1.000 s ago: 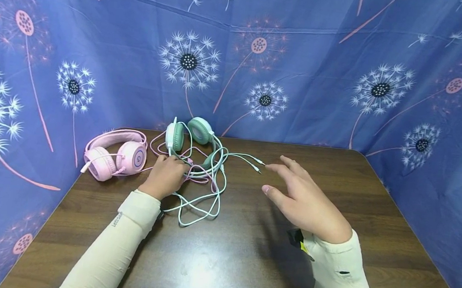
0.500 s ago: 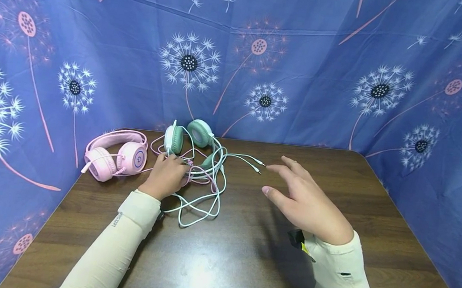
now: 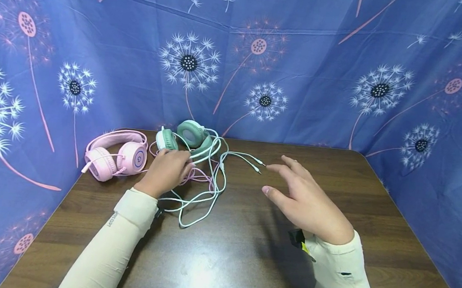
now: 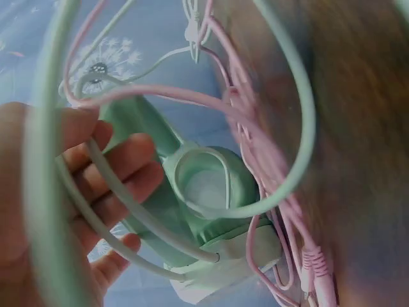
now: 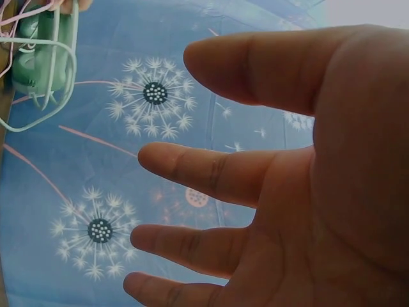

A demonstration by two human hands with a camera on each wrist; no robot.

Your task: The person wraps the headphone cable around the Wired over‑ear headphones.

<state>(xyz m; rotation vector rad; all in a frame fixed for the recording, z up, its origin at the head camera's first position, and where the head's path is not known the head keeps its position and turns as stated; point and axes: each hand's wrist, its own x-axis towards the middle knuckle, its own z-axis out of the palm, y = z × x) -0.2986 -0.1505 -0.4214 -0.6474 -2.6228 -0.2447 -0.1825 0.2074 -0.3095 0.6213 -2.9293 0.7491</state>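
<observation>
My left hand (image 3: 169, 168) grips the thin headband rods of the mint-green headphones (image 3: 191, 134) near the table's back edge. In the left wrist view, curled fingers (image 4: 131, 166) lie behind those rods, with a green ear cup (image 4: 246, 182) beyond. Loops of mint cable (image 3: 199, 201) and pink cable (image 3: 199, 178) tangle beside and below this hand. The right hand (image 3: 309, 201) hovers above the table to the right, fingers spread and holding nothing. Close to its fingertips lie two mint cable plugs (image 3: 257, 169).
Pink headphones (image 3: 132, 157) with a microphone boom stand at the back left of the brown wooden table (image 3: 244, 262). Blue dandelion-print cloth (image 3: 314, 77) rises behind and along both sides of the table.
The left hand has taken hold of the mint headphones' headband and tipped them; the ear cups have shifted left and down, and some cable loops moved along. The right hand stays put.
</observation>
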